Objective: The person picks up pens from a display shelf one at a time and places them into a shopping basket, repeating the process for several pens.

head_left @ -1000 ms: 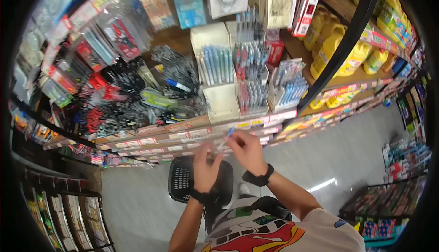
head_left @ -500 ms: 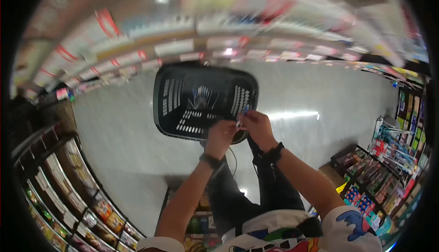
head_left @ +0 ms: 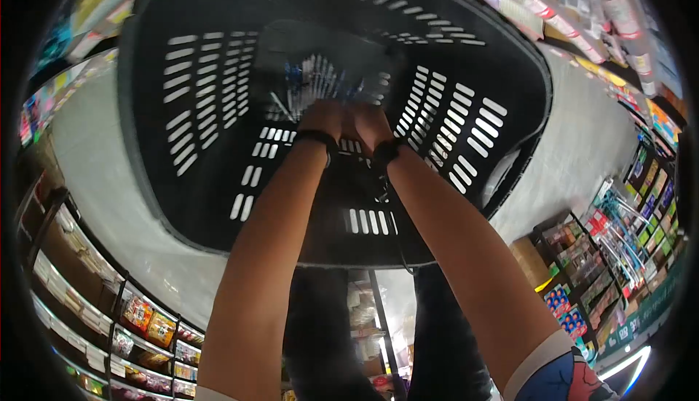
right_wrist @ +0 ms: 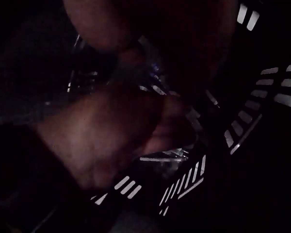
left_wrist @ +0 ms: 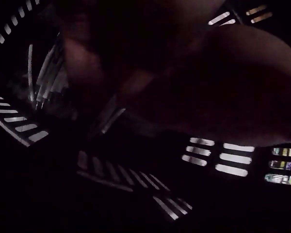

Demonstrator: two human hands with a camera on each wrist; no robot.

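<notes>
A black plastic shopping basket (head_left: 149, 109) with slotted walls fills much of the head view, seen from above. Both hands reach deep inside it, close together. My left hand (head_left: 320, 118) and my right hand (head_left: 368, 121) are near a fanned bunch of slender pens (head_left: 313, 77) at the bottom. Dark wrist views show the pens (left_wrist: 46, 77) beside the fingers, and a shiny bluish piece (right_wrist: 155, 70) between the two hands. Shadow hides most of the fingertips, so I cannot tell what each hand grips.
Snack shelves (head_left: 149, 324) stand at lower left, and a display rack (head_left: 582, 255) at lower right. Shelf edges with price labels (head_left: 539, 11) run past the basket at upper right. Pale floor (head_left: 102, 139) shows around it. The person's dark-trousered legs (head_left: 317, 328) are just below.
The view has tilted down from the stationery shelf to the basket, which now looms much larger. Both hands have come down into it. A small blue-tipped item was earlier in the right fingers.
</notes>
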